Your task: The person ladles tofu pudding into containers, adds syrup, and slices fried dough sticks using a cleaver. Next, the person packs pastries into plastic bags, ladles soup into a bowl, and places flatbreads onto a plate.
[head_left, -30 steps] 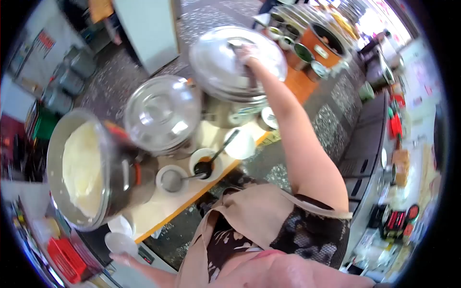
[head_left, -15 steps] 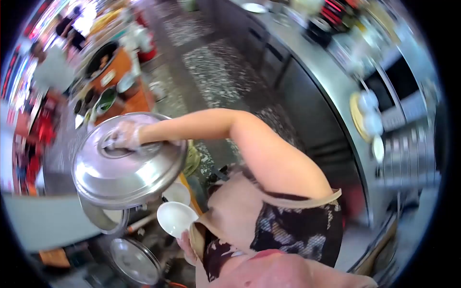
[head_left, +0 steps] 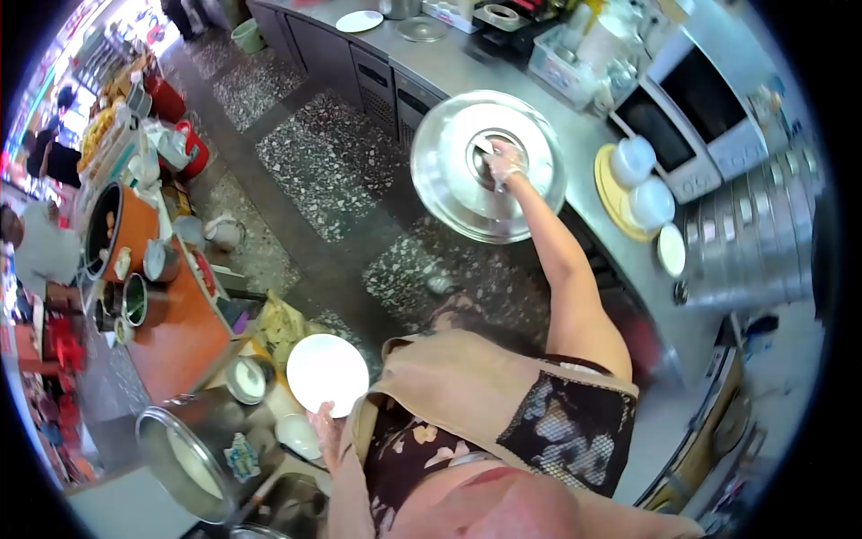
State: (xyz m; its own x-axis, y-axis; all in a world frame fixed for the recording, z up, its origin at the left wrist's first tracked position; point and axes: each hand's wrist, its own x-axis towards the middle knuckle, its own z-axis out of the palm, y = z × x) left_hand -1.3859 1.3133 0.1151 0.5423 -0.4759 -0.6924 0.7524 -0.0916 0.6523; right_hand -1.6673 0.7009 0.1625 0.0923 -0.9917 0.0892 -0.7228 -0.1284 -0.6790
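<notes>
My right hand [head_left: 505, 164], in a thin clear plastic glove, is closed on the knob of a large shiny metal pot lid [head_left: 449, 193]. It holds the lid out over the floor, beside the steel counter. My left hand [head_left: 328, 429] grips the lower edge of a white bowl [head_left: 328, 373] close to my apron. Left of that bowl stands a tall steel pot [head_left: 151, 438] without a lid, pale contents showing inside. Another white bowl [head_left: 298, 437] and a small container [head_left: 249, 379] with whitish contents sit between them.
An orange-brown worktop [head_left: 171, 355] at left carries several metal containers and a big dark-rimmed pot [head_left: 103, 229]. On the right, the steel counter [head_left: 575, 153] holds stacked white bowls [head_left: 651, 202], microwaves [head_left: 705, 99] and a ribbed metal vessel [head_left: 750, 238]. People stand at the far left.
My right hand has carried the lid from above the tall pot across to the counter side, uncovering the pot. The view has turned, and the bowl in my left hand shows more face-on.
</notes>
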